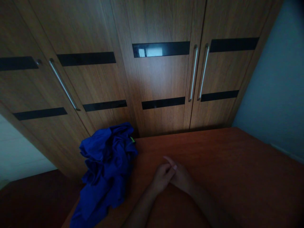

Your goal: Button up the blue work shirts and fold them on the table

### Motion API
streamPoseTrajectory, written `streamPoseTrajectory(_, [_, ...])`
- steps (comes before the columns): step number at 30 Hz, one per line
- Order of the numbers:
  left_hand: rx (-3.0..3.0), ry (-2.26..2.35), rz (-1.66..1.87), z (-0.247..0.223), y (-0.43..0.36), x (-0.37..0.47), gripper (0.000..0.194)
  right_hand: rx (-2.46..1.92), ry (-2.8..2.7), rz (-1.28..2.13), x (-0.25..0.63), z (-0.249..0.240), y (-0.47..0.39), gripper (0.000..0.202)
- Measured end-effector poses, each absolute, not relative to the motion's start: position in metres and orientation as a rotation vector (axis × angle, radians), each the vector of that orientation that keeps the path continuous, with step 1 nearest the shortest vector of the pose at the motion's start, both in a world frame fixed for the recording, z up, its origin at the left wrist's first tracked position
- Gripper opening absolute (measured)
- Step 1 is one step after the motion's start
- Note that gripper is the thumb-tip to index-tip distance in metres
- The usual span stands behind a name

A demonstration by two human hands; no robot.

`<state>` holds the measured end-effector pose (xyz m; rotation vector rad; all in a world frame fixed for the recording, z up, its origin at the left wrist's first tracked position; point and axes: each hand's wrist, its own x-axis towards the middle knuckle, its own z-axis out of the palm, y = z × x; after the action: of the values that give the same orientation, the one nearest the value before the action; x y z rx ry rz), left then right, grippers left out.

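My left hand (162, 177) and my right hand (182, 178) are clasped together above the table (213, 158). The fingers of my left hand are curled in against my right hand. One finger of the right reaches out up and to the left, while its other fingers are mostly hidden behind the left. No object shows in either hand. To the left of them a crumpled blue cloth (106, 164), apparently a garment, lies on the table and hangs over its left edge. A small yellow-green bit shows at the cloth's right side.
A wooden wardrobe (156, 76) with dark strips and long metal handles (193, 72) stands right behind the table, its doors closed. A pale wall (277, 95) bounds the right side. Dark floor (35, 199) lies at lower left. The light is dim.
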<state>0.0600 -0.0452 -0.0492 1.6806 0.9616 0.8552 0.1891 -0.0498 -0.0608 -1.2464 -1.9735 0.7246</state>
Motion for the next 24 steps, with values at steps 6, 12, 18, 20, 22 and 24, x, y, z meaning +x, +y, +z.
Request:
streamPoseTrajectory(6, [1.684, 0.970, 0.883, -0.047, -0.045, 0.061, 0.046, -1.284, -1.979, 0.673, 0.188, -0.058, -0.050, 0.051])
streamPoseTrajectory(12, [1.683, 0.963, 0.892, -0.050, -0.044, 0.061, 0.047, -1.286, -2.001, 0.661, 0.188, -0.052, -0.052, 0.042])
streamPoseTrajectory(18, [1.680, 0.960, 0.874, -0.049, -0.044, 0.059, 0.047, -1.267, -2.045, 0.644, 0.191, -0.048, -0.053, 0.039])
streamPoseTrajectory(20, [1.672, 0.959, 0.865, -0.047, -0.045, 0.059, 0.047, -1.263, -2.051, 0.641, 0.191, -0.048, -0.053, 0.039])
streamPoseTrajectory(22, [1.652, 0.946, 0.866, -0.045, -0.045, 0.058, 0.046, -1.255, -2.057, 0.648, 0.192, -0.048, -0.053, 0.041])
streamPoseTrajectory(24, [1.644, 0.928, 0.872, -0.043, -0.046, 0.058, 0.046, -1.233, -2.067, 0.657, 0.193, -0.049, -0.053, 0.042])
